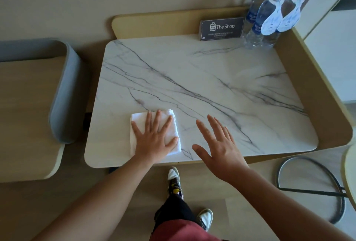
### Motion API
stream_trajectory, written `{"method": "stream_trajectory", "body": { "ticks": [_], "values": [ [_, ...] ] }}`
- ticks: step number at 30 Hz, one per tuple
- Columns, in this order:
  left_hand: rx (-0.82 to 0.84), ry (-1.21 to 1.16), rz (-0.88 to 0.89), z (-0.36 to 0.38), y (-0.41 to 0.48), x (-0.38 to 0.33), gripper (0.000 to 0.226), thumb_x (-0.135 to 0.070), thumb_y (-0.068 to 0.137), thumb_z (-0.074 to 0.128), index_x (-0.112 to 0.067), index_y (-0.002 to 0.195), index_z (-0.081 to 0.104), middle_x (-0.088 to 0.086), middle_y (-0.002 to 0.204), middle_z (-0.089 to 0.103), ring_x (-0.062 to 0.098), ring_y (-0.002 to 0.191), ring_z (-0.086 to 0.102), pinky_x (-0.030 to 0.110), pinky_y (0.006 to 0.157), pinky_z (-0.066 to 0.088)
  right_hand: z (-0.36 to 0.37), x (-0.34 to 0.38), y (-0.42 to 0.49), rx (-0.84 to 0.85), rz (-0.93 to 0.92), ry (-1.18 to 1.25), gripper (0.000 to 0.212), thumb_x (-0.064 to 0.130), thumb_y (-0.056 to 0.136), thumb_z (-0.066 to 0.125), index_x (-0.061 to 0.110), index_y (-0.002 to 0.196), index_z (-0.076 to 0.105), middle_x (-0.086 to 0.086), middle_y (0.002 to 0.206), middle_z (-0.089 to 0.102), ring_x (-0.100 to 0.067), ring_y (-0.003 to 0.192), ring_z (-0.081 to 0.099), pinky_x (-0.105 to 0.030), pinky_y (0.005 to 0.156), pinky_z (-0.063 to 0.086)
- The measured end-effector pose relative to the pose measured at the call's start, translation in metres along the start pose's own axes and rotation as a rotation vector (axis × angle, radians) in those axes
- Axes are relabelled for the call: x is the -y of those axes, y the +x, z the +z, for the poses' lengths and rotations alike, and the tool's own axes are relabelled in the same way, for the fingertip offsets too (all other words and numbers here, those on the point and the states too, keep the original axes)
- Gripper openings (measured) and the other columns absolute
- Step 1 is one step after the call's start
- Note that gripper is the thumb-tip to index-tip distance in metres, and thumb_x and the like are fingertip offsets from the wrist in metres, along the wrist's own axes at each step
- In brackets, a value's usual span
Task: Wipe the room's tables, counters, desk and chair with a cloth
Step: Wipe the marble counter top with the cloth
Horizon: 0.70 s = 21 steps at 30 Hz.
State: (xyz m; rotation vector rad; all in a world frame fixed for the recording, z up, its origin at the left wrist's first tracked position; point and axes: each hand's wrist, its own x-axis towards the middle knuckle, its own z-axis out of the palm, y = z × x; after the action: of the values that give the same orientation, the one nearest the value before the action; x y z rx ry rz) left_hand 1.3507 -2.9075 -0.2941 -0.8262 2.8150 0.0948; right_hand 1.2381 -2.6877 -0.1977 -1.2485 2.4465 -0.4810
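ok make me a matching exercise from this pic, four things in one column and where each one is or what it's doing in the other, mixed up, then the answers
Things
1. white cloth
2. water bottles
3. dark card
4. right hand

Places or states
A. far right corner of the marble table
B. open with spread fingers, holding nothing
C. near left edge, pressed flat under the left hand
D. standing at the back, just left of the bottles

Pairs: 1-C, 2-A, 3-D, 4-B
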Motion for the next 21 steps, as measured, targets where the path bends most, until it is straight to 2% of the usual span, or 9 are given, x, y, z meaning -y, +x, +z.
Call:
{"method": "stream_trajectory", "body": {
  "ticks": [6,11,14,18,21],
  "values": [
    [-0.014,-0.028,0.063,-0.02,0.088,0.009,0.081,-0.081,0.085,0.012,-0.049,0.156,-0.012,-0.005,0.168,-0.021,0.026,0.155,-0.016,0.079,0.109,0.005,-0.003,-0.01,0.047,0.013,0.054,-0.006,0.073,0.069,0.099,0.023,0.038,0.163,0.006,-0.003,0.171,-0.001,-0.022,0.158,-0.002,-0.043,0.126,0.011],
    [-0.007,-0.089,0.073,-0.041,0.192,0.03,0.079,-0.081,0.087,0.018,-0.051,0.155,-0.01,-0.007,0.168,-0.017,0.026,0.155,-0.015,0.08,0.108,0.0,-0.016,-0.014,0.1,0.001,0.066,-0.02,0.073,0.068,0.1,0.024,0.041,0.16,-0.006,-0.005,0.172,-0.001,-0.023,0.158,0.0,-0.047,0.126,0.018],
    [0.0,-0.106,0.075,-0.059,0.264,0.044,0.079,-0.083,0.085,0.016,-0.054,0.154,-0.009,-0.008,0.168,-0.015,0.026,0.155,-0.014,0.081,0.108,-0.003,-0.021,-0.015,0.123,-0.042,0.103,0.001,0.072,0.069,0.1,0.022,0.043,0.16,-0.007,-0.003,0.172,-0.002,-0.022,0.158,-0.001,-0.047,0.126,0.017],
    [-0.011,-0.099,0.07,-0.072,0.333,0.05,0.08,-0.085,0.083,0.013,-0.054,0.154,-0.007,-0.007,0.169,-0.015,0.024,0.155,-0.017,0.08,0.108,-0.006,-0.025,-0.022,0.139,-0.107,0.154,0.027,0.071,0.066,0.101,0.03,0.041,0.162,0.002,-0.005,0.171,0.007,-0.024,0.158,0.007,-0.047,0.123,0.023],
    [-0.021,-0.091,0.074,-0.078,0.36,0.047,0.08,-0.085,0.083,0.014,-0.054,0.154,-0.006,-0.002,0.168,-0.016,0.026,0.155,-0.01,0.079,0.109,-0.006,-0.029,-0.028,0.147,-0.126,0.183,0.04,0.071,0.064,0.101,0.034,0.043,0.161,0.003,-0.004,0.171,0.007,-0.024,0.158,0.008,-0.045,0.122,0.023]
  ]
}}
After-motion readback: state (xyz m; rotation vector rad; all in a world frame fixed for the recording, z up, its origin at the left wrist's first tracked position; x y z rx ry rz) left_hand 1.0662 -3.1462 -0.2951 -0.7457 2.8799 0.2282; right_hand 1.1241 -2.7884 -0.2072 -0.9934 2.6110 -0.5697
